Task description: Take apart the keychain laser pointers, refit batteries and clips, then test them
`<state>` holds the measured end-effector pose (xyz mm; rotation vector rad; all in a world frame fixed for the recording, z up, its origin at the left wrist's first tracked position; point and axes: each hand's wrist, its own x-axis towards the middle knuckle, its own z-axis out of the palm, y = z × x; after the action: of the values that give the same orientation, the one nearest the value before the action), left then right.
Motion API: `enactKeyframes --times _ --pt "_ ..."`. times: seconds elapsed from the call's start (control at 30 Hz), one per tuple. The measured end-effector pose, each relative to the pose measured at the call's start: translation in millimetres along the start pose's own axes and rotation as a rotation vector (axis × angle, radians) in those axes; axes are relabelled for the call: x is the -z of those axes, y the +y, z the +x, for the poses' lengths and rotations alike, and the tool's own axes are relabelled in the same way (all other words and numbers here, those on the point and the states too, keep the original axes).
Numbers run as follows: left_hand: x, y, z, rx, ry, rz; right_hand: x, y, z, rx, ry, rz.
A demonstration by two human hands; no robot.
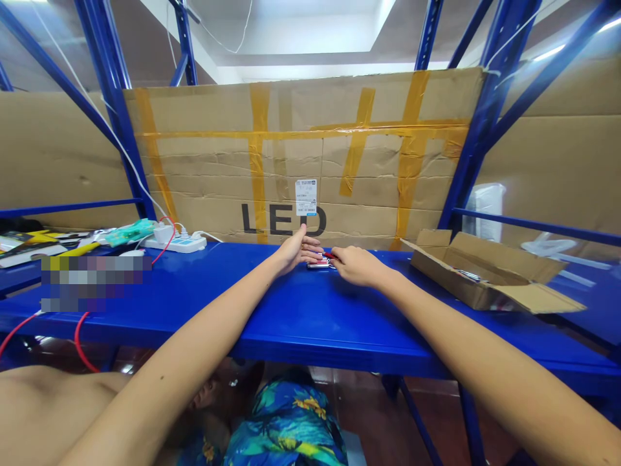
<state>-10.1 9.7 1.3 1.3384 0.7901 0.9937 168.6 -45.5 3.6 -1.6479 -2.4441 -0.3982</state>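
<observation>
My left hand (pixel 295 251) is held edge-on above the blue shelf top, with its thumb raised and its fingers stretched to the right. Just past those fingertips lies a small bundle of slim silver and red pieces (pixel 317 264); their kind is too small to make out. My right hand (pixel 358 265) is on the other side of the bundle, its fingers curled and closed. A thin red piece (pixel 329 255) shows at its fingertips, the rest hidden by the hand.
An open cardboard box (pixel 478 268) with some silver items inside stands at right. On the left are a white power strip (pixel 177 242), a teal package (pixel 130 232) and red cable (pixel 80 343). A large taped carton (pixel 208 175) marked LED backs the blue shelf (pixel 310 323). Someone's bare knee or shoulder shows lower left.
</observation>
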Motion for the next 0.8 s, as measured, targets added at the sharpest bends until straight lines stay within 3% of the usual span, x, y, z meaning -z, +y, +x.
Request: enactKeyframes --times 0.27,0.8 --pt "0.4 -0.6 -1.3 -0.004 -0.029 -0.005 -0.4 0.6 -1.4 0.011 0.013 0.031" --pt "-0.7 -2.9 -0.2 -0.003 0.027 -0.043 -0.4 0.8 -2.2 0.015 0.048 0.041"
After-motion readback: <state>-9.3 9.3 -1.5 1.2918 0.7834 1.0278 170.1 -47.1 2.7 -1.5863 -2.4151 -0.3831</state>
